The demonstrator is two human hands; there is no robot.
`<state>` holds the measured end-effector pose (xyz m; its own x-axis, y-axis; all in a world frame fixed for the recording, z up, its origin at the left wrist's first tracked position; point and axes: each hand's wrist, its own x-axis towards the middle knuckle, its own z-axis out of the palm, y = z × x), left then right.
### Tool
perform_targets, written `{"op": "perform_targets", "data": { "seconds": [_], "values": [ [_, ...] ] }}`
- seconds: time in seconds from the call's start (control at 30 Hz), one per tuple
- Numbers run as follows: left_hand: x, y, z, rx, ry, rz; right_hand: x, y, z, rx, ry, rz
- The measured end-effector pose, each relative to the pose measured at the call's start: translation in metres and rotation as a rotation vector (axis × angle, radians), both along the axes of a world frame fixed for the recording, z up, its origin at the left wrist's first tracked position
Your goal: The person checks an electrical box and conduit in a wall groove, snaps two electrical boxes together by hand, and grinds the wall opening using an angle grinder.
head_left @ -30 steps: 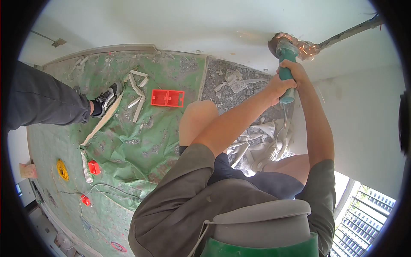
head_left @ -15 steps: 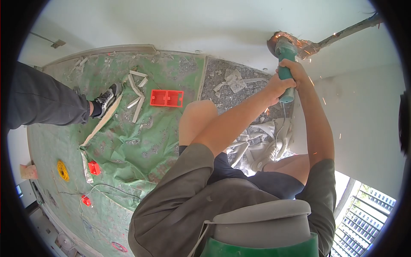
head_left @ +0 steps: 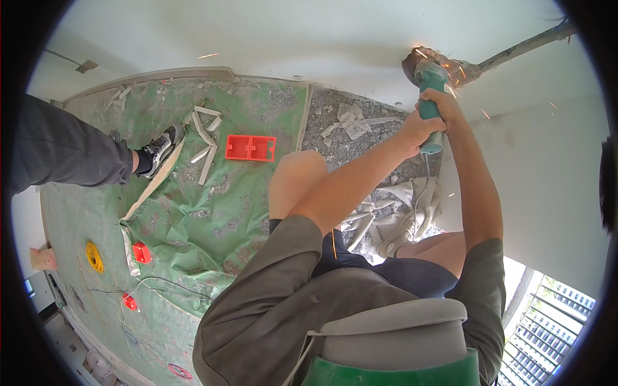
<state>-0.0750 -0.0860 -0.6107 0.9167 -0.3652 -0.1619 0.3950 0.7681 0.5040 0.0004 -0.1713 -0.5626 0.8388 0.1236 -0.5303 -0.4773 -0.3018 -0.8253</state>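
Observation:
A green angle grinder [head_left: 431, 87] is held up against the white wall [head_left: 309, 38], its disc at a broken-out hollow [head_left: 463, 69] where sparks fly. My left hand [head_left: 421, 132] is wrapped round the grinder's rear body. Just above and to the right, my right hand [head_left: 444, 106] grips the same body nearer the head. The disc is partly hidden by its guard and the sparks. From the grinder's tail a pale cord [head_left: 425, 186] hangs down past my shoe. A chased groove [head_left: 521, 50] runs from the hollow toward the upper right.
Rubble [head_left: 347, 122] and crumpled white sheeting [head_left: 373, 215] lie below me. On the green floor cover [head_left: 212, 225] are a red double box [head_left: 251, 148], white strips [head_left: 205, 138] and a yellow coil [head_left: 94, 256]. Another person's leg [head_left: 71, 145] stands at left. A barred window [head_left: 547, 328] is lower right.
Both hands and the grinder keep nearly the same place. The sparks have shifted, with some now flying left along the wall and one over my lap.

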Motion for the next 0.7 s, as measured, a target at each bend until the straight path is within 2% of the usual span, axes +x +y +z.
{"op": "perform_targets", "data": {
  "seconds": [0.7],
  "values": [
    [0.0054, -0.0028, -0.0020, 0.006, 0.003, -0.019, 0.0031, -0.0016, 0.0015, -0.017, -0.005, -0.004]
  ]
}}
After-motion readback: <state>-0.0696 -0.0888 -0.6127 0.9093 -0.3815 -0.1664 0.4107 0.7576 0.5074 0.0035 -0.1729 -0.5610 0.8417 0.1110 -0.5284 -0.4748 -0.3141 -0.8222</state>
